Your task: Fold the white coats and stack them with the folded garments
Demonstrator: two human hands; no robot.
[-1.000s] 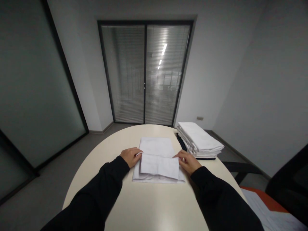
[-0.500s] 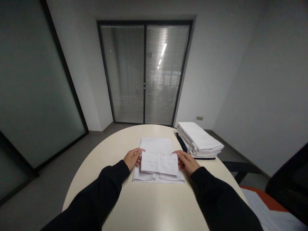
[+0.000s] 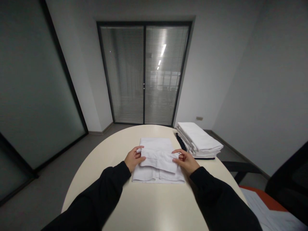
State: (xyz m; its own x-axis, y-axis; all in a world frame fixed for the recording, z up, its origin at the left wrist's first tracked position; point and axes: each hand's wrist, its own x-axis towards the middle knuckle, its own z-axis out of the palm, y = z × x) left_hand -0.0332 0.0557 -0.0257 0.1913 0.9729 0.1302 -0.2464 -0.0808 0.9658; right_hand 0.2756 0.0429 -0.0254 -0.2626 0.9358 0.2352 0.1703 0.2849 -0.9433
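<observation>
A folded white cloth (image 3: 156, 141) lies flat in front of me on the table; whether it is a garment I cannot tell. Its upper flap is lifted and bent over in my hands, with its lower edge hanging at a slant above the layers beneath. My left hand (image 3: 132, 158) pinches the flap's left end between thumb and fingers. At the right end, my right hand (image 3: 187, 162) grips the same flap, thumb in front and fingers behind. A vertical seam or gap shows in the layer below.
On the round cream table (image 3: 154, 205), a stack of folded white cloths (image 3: 198, 139) stands at the right edge, over something dark. A black chair (image 3: 288, 183) is at the right, with white cloth (image 3: 262, 208) on its orange seat. Glass doors (image 3: 144, 73) stand beyond the table.
The flap, which hung nearly flat and straight, is now gathered and folded back at its upper edge. Both thumbs have come round to its front. The cloth stack has not moved.
</observation>
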